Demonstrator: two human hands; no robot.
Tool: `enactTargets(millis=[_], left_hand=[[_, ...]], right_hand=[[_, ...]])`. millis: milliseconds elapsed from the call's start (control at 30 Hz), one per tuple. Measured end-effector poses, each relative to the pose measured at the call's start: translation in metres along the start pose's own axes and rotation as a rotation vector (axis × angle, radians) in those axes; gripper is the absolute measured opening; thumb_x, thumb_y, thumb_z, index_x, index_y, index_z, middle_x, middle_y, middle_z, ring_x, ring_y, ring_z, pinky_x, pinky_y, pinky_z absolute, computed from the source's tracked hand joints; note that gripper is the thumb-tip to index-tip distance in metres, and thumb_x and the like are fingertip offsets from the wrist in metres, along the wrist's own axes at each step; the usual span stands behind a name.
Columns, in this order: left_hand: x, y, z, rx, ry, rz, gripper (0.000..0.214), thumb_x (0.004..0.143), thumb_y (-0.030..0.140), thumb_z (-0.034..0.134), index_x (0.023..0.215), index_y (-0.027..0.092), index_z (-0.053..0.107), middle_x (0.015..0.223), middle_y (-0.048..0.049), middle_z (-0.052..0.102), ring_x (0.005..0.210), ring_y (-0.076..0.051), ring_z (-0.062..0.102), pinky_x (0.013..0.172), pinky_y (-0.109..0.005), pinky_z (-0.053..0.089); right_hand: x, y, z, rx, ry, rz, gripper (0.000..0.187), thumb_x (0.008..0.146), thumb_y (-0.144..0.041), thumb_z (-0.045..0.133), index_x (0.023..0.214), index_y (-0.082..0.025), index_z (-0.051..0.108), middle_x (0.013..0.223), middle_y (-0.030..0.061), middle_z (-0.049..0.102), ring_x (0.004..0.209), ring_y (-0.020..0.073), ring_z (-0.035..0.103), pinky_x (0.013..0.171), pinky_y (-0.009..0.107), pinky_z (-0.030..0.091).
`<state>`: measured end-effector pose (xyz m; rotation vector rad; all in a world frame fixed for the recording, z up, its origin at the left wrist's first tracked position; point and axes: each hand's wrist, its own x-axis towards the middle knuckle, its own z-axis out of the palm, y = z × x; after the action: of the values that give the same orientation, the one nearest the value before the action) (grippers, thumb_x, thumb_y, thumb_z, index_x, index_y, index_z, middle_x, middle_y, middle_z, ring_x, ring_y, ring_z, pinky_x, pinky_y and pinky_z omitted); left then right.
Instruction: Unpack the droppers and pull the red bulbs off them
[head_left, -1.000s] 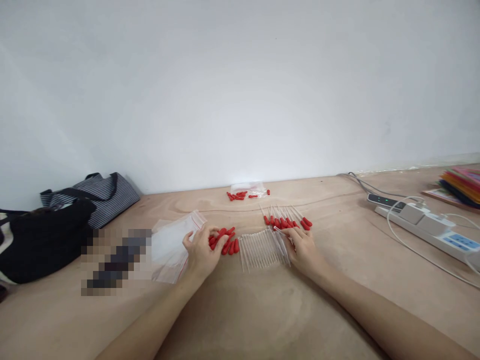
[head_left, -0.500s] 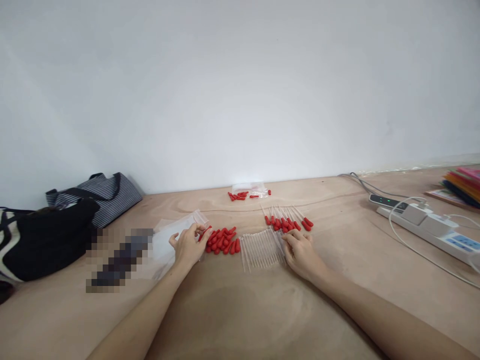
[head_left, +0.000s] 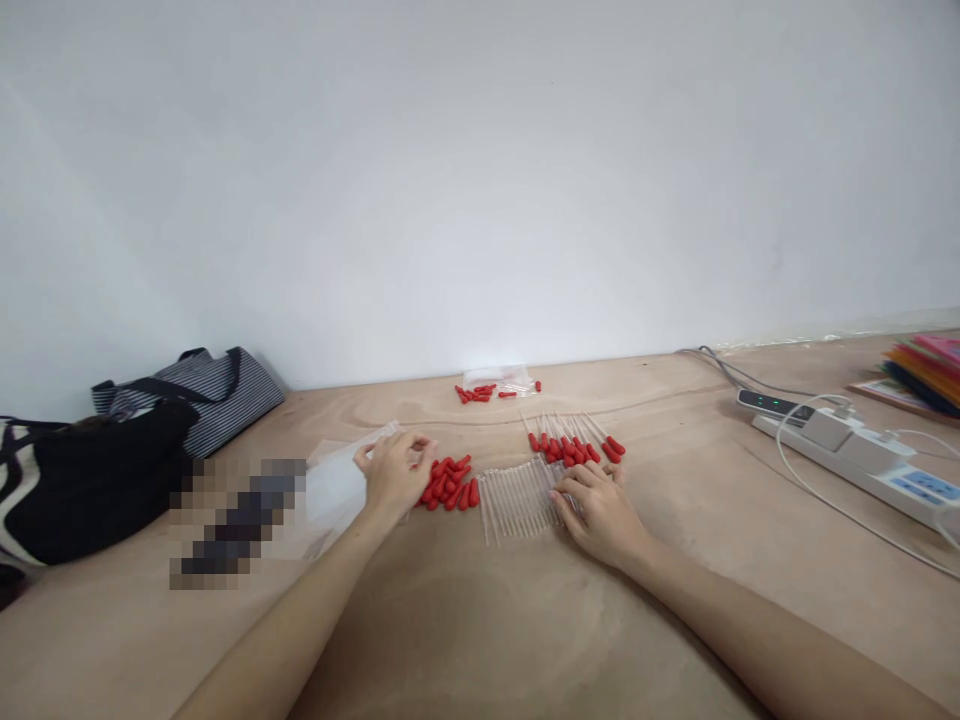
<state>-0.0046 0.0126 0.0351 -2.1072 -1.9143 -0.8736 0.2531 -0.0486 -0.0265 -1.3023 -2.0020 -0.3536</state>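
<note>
My left hand (head_left: 397,470) is lifted just over the left edge of a heap of red rubber bulbs (head_left: 448,484). Its thumb and fingers pinch together, with a sliver of red at the tips that looks like one bulb. To the right of the heap, thin clear tubes (head_left: 517,500) lie side by side in a row. My right hand (head_left: 600,507) rests over the right end of that row, fingers curled down; what they pinch is hidden. Just beyond it lie several tubes fitted with red bulbs (head_left: 571,446), their clear stems pointing towards the wall.
Clear plastic bags (head_left: 341,485) lie left of my left hand. Near the wall, more red bulbs (head_left: 476,393) lie beside a small bag (head_left: 510,379). A power strip (head_left: 862,460) with cables stands right; a striped bag (head_left: 236,400) and black bag (head_left: 112,475) stand left.
My left hand has risen slightly away from me and to the right, off the edge of the bulb heap. My right hand's fingers have shifted a little left over the tubes.
</note>
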Motion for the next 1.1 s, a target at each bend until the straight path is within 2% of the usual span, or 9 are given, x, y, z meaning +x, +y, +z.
enactTargets(millis=[100, 267, 400, 500, 600, 667, 800, 967, 1100], left_hand=[[0.007, 0.038, 0.015, 0.007, -0.194, 0.097, 0.018, 0.075, 0.034, 0.047, 0.075, 0.025, 0.063, 0.095, -0.0016, 0.065, 0.101, -0.023, 0.050, 0.091, -0.044, 0.021], [0.030, 0.096, 0.061, 0.025, -0.351, 0.040, 0.028, 0.073, 0.041, 0.047, 0.064, 0.022, 0.065, 0.084, -0.0075, 0.068, 0.093, -0.028, 0.056, 0.083, -0.045, 0.030], [0.047, 0.122, 0.091, 0.064, -0.452, -0.027, 0.032, 0.066, 0.046, 0.054, 0.068, 0.017, 0.066, 0.086, -0.0149, 0.068, 0.091, -0.032, 0.058, 0.084, -0.048, 0.031], [0.054, 0.129, 0.099, 0.072, -0.520, -0.031, 0.029, 0.063, 0.040, 0.056, 0.073, 0.013, 0.065, 0.086, -0.0154, 0.068, 0.087, -0.030, 0.060, 0.083, -0.046, 0.033], [0.059, 0.126, 0.097, 0.070, -0.540, 0.002, 0.032, 0.070, 0.034, 0.046, 0.075, 0.008, 0.063, 0.089, -0.0133, 0.067, 0.087, -0.026, 0.060, 0.083, -0.043, 0.032], [0.063, 0.120, 0.091, 0.074, -0.524, 0.018, 0.028, 0.072, 0.031, 0.044, 0.075, 0.009, 0.062, 0.088, -0.0127, 0.067, 0.086, -0.027, 0.061, 0.082, -0.043, 0.033], [0.057, 0.098, 0.063, 0.072, -0.417, 0.084, 0.020, 0.076, 0.027, 0.043, 0.079, 0.017, 0.060, 0.083, -0.0106, 0.068, 0.083, -0.028, 0.061, 0.079, -0.049, 0.033], [0.001, 0.058, 0.017, 0.037, -0.270, 0.277, 0.019, 0.083, 0.027, 0.038, 0.085, 0.019, 0.056, 0.092, -0.0057, 0.065, 0.093, -0.023, 0.054, 0.088, -0.045, 0.025], [-0.046, 0.034, 0.009, -0.057, -0.114, 0.536, 0.014, 0.083, 0.023, 0.043, 0.080, 0.020, 0.057, 0.082, -0.0021, 0.065, 0.084, -0.020, 0.054, 0.085, -0.042, 0.024]], right_hand=[[0.000, -0.003, -0.002, 0.060, -0.039, -0.070, 0.025, 0.085, -0.024, 0.043, 0.068, -0.020, 0.061, 0.069, 0.0014, 0.059, 0.073, 0.0149, 0.048, 0.076, 0.034, 0.024], [0.002, -0.001, -0.005, 0.051, -0.015, -0.060, 0.023, 0.084, -0.023, 0.044, 0.067, -0.021, 0.061, 0.070, 0.0007, 0.059, 0.072, 0.0138, 0.048, 0.077, 0.034, 0.025], [0.005, 0.003, -0.006, 0.040, 0.047, 0.012, 0.025, 0.083, -0.023, 0.045, 0.065, -0.020, 0.061, 0.068, 0.0006, 0.060, 0.072, 0.0142, 0.049, 0.076, 0.034, 0.024], [0.007, 0.006, -0.007, 0.058, 0.103, 0.108, 0.026, 0.083, -0.024, 0.045, 0.064, -0.021, 0.062, 0.067, 0.0006, 0.061, 0.072, 0.0150, 0.049, 0.077, 0.035, 0.022], [0.007, 0.009, -0.006, 0.086, 0.129, 0.175, 0.025, 0.083, -0.026, 0.046, 0.065, -0.021, 0.062, 0.067, 0.0004, 0.062, 0.073, 0.0155, 0.050, 0.079, 0.036, 0.020], [0.007, 0.012, -0.005, 0.090, 0.133, 0.201, 0.024, 0.083, -0.027, 0.046, 0.066, -0.022, 0.062, 0.068, 0.0001, 0.062, 0.073, 0.0157, 0.050, 0.079, 0.036, 0.020], [0.008, 0.014, -0.004, 0.088, 0.157, 0.237, 0.018, 0.082, -0.028, 0.046, 0.075, -0.023, 0.062, 0.073, -0.0001, 0.064, 0.075, 0.0164, 0.052, 0.079, 0.036, 0.020], [0.008, 0.009, -0.004, 0.112, 0.182, 0.197, 0.018, 0.083, -0.027, 0.045, 0.092, -0.021, 0.060, 0.084, 0.0034, 0.063, 0.081, 0.0181, 0.052, 0.080, 0.036, 0.023], [0.006, -0.004, -0.005, 0.121, 0.145, 0.031, 0.023, 0.082, -0.029, 0.047, 0.100, -0.020, 0.058, 0.094, 0.0058, 0.060, 0.087, 0.0184, 0.051, 0.083, 0.037, 0.024]])
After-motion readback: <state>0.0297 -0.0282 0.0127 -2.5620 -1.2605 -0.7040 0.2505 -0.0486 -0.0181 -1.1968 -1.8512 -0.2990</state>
